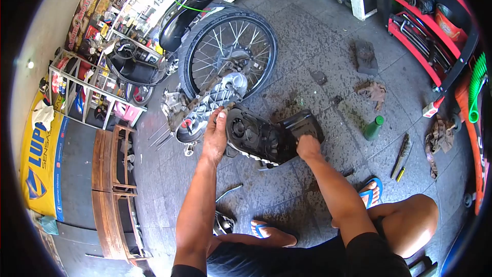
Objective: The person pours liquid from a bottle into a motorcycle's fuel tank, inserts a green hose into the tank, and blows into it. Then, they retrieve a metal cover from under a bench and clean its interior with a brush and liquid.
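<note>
The person crouches on the concrete floor (307,36), feet in blue sandals (371,191) just this side of the black engine cover (266,136). Both hands are clamped on that cover, well apart from each other: the right hand (308,147) grips its nearer right end, under the boxy part, and the left hand (215,136) closes over its left rim, fingers curled around the edge. The cover is held tilted, just off the floor, its ribbed inner face and round opening turned towards the person.

Just beyond the cover, touching distance from the left hand, sits the bare engine case (205,100) of a motorbike, grey and greasy. Behind it stands the rear wheel (230,54) with its spokes, upright, under a black mudguard (182,18).

To the right of the cover a green bottle (374,127) stands on the floor, with a brush (402,151) lying near it and dirty rags (373,91) farther off. Well right of the cover, a red tool rack (428,31) holds wrenches. Left of the cover a wooden bench (110,184) stands by a yellow banner (38,159).
</note>
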The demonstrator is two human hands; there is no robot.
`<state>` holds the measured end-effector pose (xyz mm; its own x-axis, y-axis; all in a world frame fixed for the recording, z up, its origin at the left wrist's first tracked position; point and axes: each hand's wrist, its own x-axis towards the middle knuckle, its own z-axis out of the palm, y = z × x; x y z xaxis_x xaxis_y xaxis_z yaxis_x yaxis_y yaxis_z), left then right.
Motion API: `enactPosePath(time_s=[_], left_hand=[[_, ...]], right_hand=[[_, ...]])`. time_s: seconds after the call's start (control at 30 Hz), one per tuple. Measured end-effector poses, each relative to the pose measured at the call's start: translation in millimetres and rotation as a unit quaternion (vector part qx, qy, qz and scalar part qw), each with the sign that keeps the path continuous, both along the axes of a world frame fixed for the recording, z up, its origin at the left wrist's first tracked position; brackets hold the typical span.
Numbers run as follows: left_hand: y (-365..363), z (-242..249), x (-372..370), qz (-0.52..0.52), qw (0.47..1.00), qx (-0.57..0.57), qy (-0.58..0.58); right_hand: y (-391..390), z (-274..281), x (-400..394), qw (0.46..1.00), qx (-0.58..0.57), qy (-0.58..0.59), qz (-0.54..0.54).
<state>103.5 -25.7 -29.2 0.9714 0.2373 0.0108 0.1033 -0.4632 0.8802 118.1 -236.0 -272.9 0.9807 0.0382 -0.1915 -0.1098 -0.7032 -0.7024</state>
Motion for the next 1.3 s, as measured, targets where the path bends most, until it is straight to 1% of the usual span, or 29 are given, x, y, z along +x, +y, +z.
enactPosePath(time_s=[0.03, 0.13, 0.17, 0.27, 0.33, 0.37, 0.4, 0.43, 0.5, 0.53, 0.6, 0.63, 0.67, 0.7, 0.73, 0.77, 0.8, 0.83, 0.87, 0.93, 0.97, 1.0, 1.07, 1.1, 1.13, 1.2, 1.23, 1.27, 1.3], left_hand=[[3, -3, 3, -0.004, 1.0, 0.013, -0.006], [10, -7, 3, -0.005, 1.0, 0.021, -0.009], [9, -6, 3, -0.006, 1.0, 0.017, -0.004], [4, 0, 0, 0.005, 0.999, 0.043, -0.007], [9, -6, 2, 0.005, 0.999, 0.033, -0.015], [10, -8, 2, 0.006, 0.999, 0.027, -0.018], [11, -10, 2, 0.006, 0.999, 0.025, -0.018], [10, -10, 3, 0.005, 1.0, 0.023, -0.015], [7, -9, 4, 0.001, 1.0, 0.023, -0.013], [5, -9, 4, 0.001, 0.999, 0.036, -0.017], [1, -7, 1, 0.0, 0.999, 0.05, -0.019], [-1, -5, -1, -0.003, 0.999, 0.046, -0.019], [-2, -3, -1, -0.006, 0.999, 0.042, -0.022], [-1, -4, -1, -0.008, 0.999, 0.043, -0.025], [0, -3, -3, -0.003, 0.999, 0.033, -0.025], [3, -3, -3, 0.002, 0.999, 0.025, -0.024], [5, -2, -1, 0.001, 0.999, 0.028, -0.024], [4, 0, -2, 0.004, 1.0, 0.019, -0.017], [2, 0, -5, 0.009, 1.0, 0.009, -0.008], [4, -5, -1, 0.003, 1.0, 0.006, -0.012], [0, -3, -2, 0.008, 1.0, 0.01, -0.007], [-2, 0, -1, 0.011, 1.0, 0.016, -0.004], [4, -6, 4, 0.008, 0.999, 0.03, -0.019], [8, -11, 6, -0.006, 0.999, 0.03, -0.028], [9, -13, 7, -0.02, 0.999, 0.028, -0.037], [-2, -3, 3, -0.002, 0.999, 0.04, -0.015], [-5, -1, 3, 0.0, 1.0, 0.027, -0.01], [-7, 0, 4, -0.001, 1.0, 0.014, -0.009], [-7, 0, 3, -0.003, 1.0, 0.013, -0.011]], right_hand=[[1, 1, -3, 0.998, -0.028, 0.028, 0.054], [1, 8, -3, 0.993, -0.03, 0.058, 0.097], [0, 15, -3, 0.993, -0.031, 0.058, 0.097], [-16, 50, 9, 0.998, 0.026, 0.043, 0.031], [-28, 76, 19, 0.974, 0.219, 0.025, -0.044], [-30, 87, 25, 0.925, 0.368, 0.077, -0.05], [-29, 99, 30, 0.851, 0.507, 0.127, -0.055], [-27, 116, 31, 0.852, 0.505, 0.127, -0.055], [-17, 148, 31, 0.71, 0.693, 0.119, -0.032], [-7, 151, 34, 0.651, 0.749, 0.122, -0.025], [7, 148, 32, 0.624, 0.768, 0.145, -0.012], [14, 139, 30, 0.668, 0.729, 0.139, -0.052], [19, 122, 31, 0.739, 0.657, 0.124, -0.085], [20, 102, 30, 0.801, 0.584, 0.096, -0.089], [17, 105, 25, 0.855, 0.506, 0.068, -0.094], [17, 108, 22, 0.853, 0.509, 0.068, -0.096], [16, 110, 17, 0.763, 0.628, 0.094, -0.119], [15, 116, 13, 0.658, 0.73, 0.12, -0.139], [19, 116, 11, 0.658, 0.729, 0.125, -0.14], [26, 116, 12, 0.612, 0.767, 0.156, -0.112], [29, 108, 12, 0.671, 0.709, 0.171, -0.132], [26, 103, 14, 0.671, 0.71, 0.166, -0.134], [18, 92, 17, 0.834, 0.516, 0.128, -0.147], [20, 86, 18, 0.784, 0.591, 0.102, -0.163], [18, 99, 18, 0.784, 0.591, 0.102, -0.163], [13, 137, 7, 0.604, 0.767, 0.145, -0.159], [14, 133, 9, 0.589, 0.778, 0.161, -0.149], [14, 123, 11, 0.59, 0.777, 0.16, -0.149], [13, 109, 13, 0.703, 0.678, 0.167, -0.138]])
